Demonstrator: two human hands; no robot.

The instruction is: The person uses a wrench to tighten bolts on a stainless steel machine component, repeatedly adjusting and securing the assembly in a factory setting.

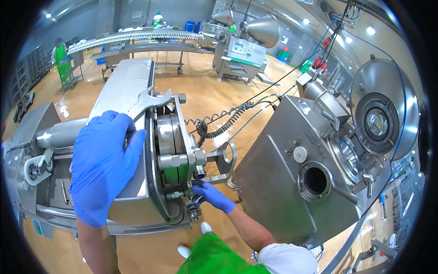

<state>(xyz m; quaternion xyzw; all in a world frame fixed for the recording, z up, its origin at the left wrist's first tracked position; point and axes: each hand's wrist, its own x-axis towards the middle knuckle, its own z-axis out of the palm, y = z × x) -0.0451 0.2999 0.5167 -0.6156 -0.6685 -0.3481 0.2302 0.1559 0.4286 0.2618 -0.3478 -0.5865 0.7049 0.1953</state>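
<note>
My left hand (102,162), in a blue glove, lies flat on top of a stainless steel machine housing (125,86), fingers curled over its edge beside a large open-ended wrench (148,101) that rests on the housing. My right hand (211,195), also gloved in blue, reaches low on the machine's end plate (175,153) and pinches a small fitting (194,209) near the bottom bolts. A threaded stud with nuts and a ring handle (226,154) juts from the plate just above that hand.
A big steel machine (283,182) with a round port and an open round lid (381,118) stands at the right. A coiled black cable (223,122) hangs between the two. A conveyor (137,37), another machine and green-clad people are far behind. My green apron (214,258) is below.
</note>
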